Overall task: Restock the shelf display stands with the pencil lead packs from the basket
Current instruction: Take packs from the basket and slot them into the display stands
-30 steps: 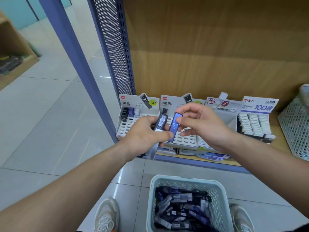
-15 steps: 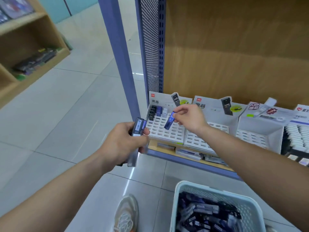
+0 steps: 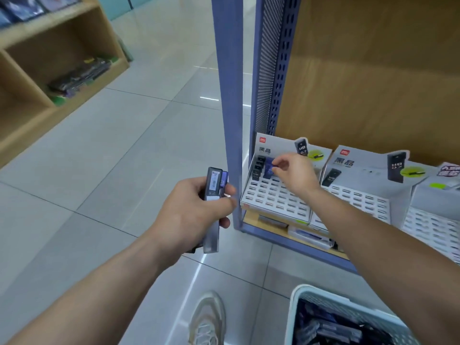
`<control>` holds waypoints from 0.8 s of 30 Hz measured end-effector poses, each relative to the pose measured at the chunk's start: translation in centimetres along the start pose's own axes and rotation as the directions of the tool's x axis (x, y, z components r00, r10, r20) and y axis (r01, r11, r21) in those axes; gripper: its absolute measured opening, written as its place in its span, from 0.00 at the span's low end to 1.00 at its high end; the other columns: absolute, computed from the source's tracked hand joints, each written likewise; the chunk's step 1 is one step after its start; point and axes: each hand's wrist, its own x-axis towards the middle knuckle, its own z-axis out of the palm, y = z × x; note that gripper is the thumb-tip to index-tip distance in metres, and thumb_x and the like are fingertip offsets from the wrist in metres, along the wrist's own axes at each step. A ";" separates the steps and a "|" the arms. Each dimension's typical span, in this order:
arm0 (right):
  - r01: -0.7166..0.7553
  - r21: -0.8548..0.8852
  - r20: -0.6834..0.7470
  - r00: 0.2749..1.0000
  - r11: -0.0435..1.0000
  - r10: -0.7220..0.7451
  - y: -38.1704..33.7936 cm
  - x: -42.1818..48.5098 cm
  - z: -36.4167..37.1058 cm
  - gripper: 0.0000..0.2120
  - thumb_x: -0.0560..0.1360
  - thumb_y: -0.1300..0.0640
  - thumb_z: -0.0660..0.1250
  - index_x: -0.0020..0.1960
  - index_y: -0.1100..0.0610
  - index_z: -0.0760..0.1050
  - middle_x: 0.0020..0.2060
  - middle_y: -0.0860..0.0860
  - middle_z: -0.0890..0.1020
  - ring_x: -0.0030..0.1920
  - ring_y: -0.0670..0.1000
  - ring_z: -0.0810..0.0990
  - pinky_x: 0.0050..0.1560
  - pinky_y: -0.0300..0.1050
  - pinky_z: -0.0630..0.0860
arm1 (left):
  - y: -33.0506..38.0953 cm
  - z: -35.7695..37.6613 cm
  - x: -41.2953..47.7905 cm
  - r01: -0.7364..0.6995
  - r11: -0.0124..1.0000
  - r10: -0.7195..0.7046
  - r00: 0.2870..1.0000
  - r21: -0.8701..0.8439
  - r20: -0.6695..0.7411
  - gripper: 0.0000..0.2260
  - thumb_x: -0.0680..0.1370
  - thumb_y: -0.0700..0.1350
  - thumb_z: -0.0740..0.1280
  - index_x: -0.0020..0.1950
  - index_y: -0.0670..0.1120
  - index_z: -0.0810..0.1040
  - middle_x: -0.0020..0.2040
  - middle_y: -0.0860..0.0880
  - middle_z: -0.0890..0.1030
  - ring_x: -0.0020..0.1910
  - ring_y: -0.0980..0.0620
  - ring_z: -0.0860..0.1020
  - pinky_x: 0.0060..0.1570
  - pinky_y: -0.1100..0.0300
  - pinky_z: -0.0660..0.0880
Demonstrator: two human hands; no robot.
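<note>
Blue pencil lead pack (image 3: pixel 268 169) pinched by right hand (image 3: pixel 293 174) at stand (image 3: pixel 273 196); left hand (image 3: pixel 194 215) grips grey packs (image 3: pixel 212 185).

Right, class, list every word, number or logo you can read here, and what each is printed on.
"黑晶": header card of the left display stand.
"HB 0.7": pictured pack on that card.
"黑晶", "HB 0.7": header card of the second display stand.
Too blurred: both cards' red logos, the barcode label on the lead pack in the left hand, the third stand's sign.
</note>
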 end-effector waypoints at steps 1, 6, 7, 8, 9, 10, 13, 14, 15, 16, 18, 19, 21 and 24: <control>0.032 -0.026 0.002 0.999 0.999 -0.032 0.1 0.0 -0.1 0.06 0.77 0.61 0.72 0.53 0.58 0.84 0.45 0.52 0.85 0.43 0.48 0.80 0.47 0.39 0.73 | 0.0 0.0 0.0 -0.002 1.000 0.002 1.000 -0.001 -0.003 0.03 0.75 0.41 0.73 0.47 0.48 0.83 0.30 0.54 0.81 0.29 0.54 0.80 0.29 0.67 0.74; 0.142 -0.135 0.014 0.990 0.981 -0.141 0.1 -0.3 0.2 0.09 0.79 0.61 0.68 0.57 0.59 0.83 0.53 0.55 0.84 0.52 0.54 0.80 0.58 0.49 0.77 | 0.3 0.3 -0.1 0.011 1.000 -0.011 1.000 0.006 -0.019 0.04 0.76 0.42 0.73 0.48 0.50 0.83 0.32 0.53 0.82 0.30 0.54 0.81 0.31 0.64 0.75; 0.154 -0.151 0.016 0.988 0.977 -0.153 0.1 -0.4 0.3 0.09 0.79 0.61 0.68 0.57 0.59 0.83 0.53 0.55 0.83 0.53 0.54 0.80 0.58 0.49 0.77 | 0.4 0.4 -0.1 0.015 1.000 -0.015 1.000 0.008 -0.019 0.04 0.75 0.43 0.73 0.48 0.51 0.83 0.32 0.52 0.82 0.31 0.54 0.81 0.33 0.61 0.75; 0.157 -0.158 0.016 0.988 0.975 -0.156 0.0 -0.4 0.4 0.09 0.79 0.61 0.67 0.57 0.59 0.83 0.53 0.55 0.83 0.53 0.54 0.80 0.57 0.50 0.77 | 0.4 0.5 -0.2 0.018 1.000 -0.018 1.000 0.008 -0.020 0.05 0.75 0.43 0.73 0.48 0.53 0.83 0.33 0.50 0.82 0.31 0.53 0.82 0.36 0.57 0.76; 0.153 -0.159 0.014 0.988 0.975 -0.153 -0.1 -0.3 0.4 0.09 0.79 0.60 0.67 0.57 0.58 0.83 0.53 0.55 0.83 0.52 0.54 0.80 0.57 0.50 0.77 | 0.6 0.6 -0.2 0.018 1.000 -0.018 1.000 0.007 -0.022 0.05 0.75 0.44 0.73 0.48 0.54 0.83 0.33 0.50 0.82 0.32 0.53 0.82 0.38 0.54 0.76; 0.145 -0.158 0.013 0.989 0.977 -0.144 -0.2 -0.3 0.3 0.09 0.79 0.60 0.67 0.57 0.58 0.83 0.53 0.55 0.83 0.52 0.54 0.80 0.56 0.50 0.78 | 0.7 0.7 -0.3 0.016 1.000 -0.016 1.000 0.004 -0.025 0.06 0.75 0.44 0.73 0.47 0.56 0.83 0.33 0.49 0.82 0.32 0.53 0.82 0.39 0.52 0.75; 0.137 -0.153 0.012 0.990 0.979 -0.137 -0.5 0.0 0.1 0.09 0.79 0.61 0.67 0.57 0.58 0.83 0.52 0.55 0.83 0.51 0.54 0.80 0.55 0.49 0.77 | 1.1 1.0 -0.4 0.003 1.000 -0.003 0.999 0.000 -0.037 0.06 0.75 0.44 0.73 0.47 0.56 0.83 0.33 0.51 0.82 0.32 0.53 0.81 0.39 0.50 0.75; 0.146 -0.162 0.020 0.989 0.976 -0.145 -0.5 0.0 0.2 0.09 0.79 0.61 0.67 0.56 0.58 0.84 0.52 0.55 0.82 0.51 0.54 0.80 0.55 0.49 0.77 | 1.1 1.0 -0.5 0.001 1.000 -0.001 0.999 0.003 -0.037 0.06 0.75 0.44 0.73 0.47 0.55 0.83 0.33 0.51 0.82 0.31 0.53 0.81 0.39 0.50 0.75; 0.158 -0.182 0.037 0.987 0.971 -0.153 -0.5 0.1 0.3 0.09 0.79 0.61 0.67 0.56 0.57 0.84 0.51 0.55 0.82 0.51 0.55 0.80 0.54 0.49 0.77 | 1.1 1.0 -0.5 0.001 1.000 -0.001 0.999 0.006 -0.034 0.06 0.75 0.44 0.73 0.47 0.55 0.83 0.33 0.51 0.82 0.32 0.53 0.81 0.39 0.51 0.75; 0.168 -0.206 0.058 0.985 0.964 -0.160 -0.4 0.1 0.5 0.09 0.79 0.61 0.67 0.56 0.57 0.84 0.51 0.55 0.82 0.52 0.55 0.79 0.54 0.49 0.77 | 1.0 0.9 -0.6 0.004 1.000 -0.004 0.999 0.012 -0.033 0.06 0.75 0.44 0.73 0.47 0.56 0.83 0.33 0.51 0.82 0.32 0.53 0.81 0.39 0.51 0.75; 0.164 -0.226 0.080 0.986 0.960 -0.149 -0.2 0.1 1.1 0.09 0.79 0.60 0.67 0.57 0.57 0.83 0.52 0.55 0.82 0.53 0.55 0.79 0.55 0.51 0.77 | 0.6 0.7 -0.6 0.016 1.000 -0.015 0.999 0.026 -0.034 0.07 0.74 0.44 0.73 0.47 0.57 0.82 0.33 0.51 0.82 0.32 0.53 0.82 0.39 0.51 0.74; 0.147 -0.214 0.074 0.988 0.966 -0.134 -0.1 0.1 1.3 0.10 0.79 0.60 0.67 0.57 0.57 0.83 0.52 0.55 0.82 0.53 0.55 0.80 0.56 0.51 0.77 | 0.5 0.6 -0.6 0.020 0.999 -0.019 0.999 0.026 -0.036 0.07 0.74 0.44 0.73 0.47 0.57 0.83 0.33 0.50 0.82 0.32 0.53 0.82 0.39 0.51 0.74; 0.112 -0.189 0.052 0.993 0.976 -0.104 -0.1 0.1 1.5 0.10 0.79 0.60 0.67 0.57 0.57 0.83 0.53 0.55 0.82 0.52 0.55 0.80 0.57 0.51 0.77 | 0.3 0.4 -0.5 0.031 0.999 -0.030 0.999 0.023 -0.040 0.06 0.74 0.44 0.73 0.47 0.55 0.83 0.34 0.50 0.82 0.32 0.53 0.82 0.39 0.51 0.74; 0.077 -0.143 0.025 0.997 0.987 -0.074 -1.3 -0.6 0.7 0.09 0.78 0.59 0.70 0.57 0.57 0.83 0.51 0.54 0.81 0.49 0.53 0.80 0.54 0.48 0.77 | 0.3 0.7 -0.2 0.035 0.999 -0.034 0.999 0.023 -0.018 0.06 0.74 0.42 0.73 0.49 0.53 0.82 0.35 0.48 0.83 0.32 0.52 0.82 0.39 0.50 0.74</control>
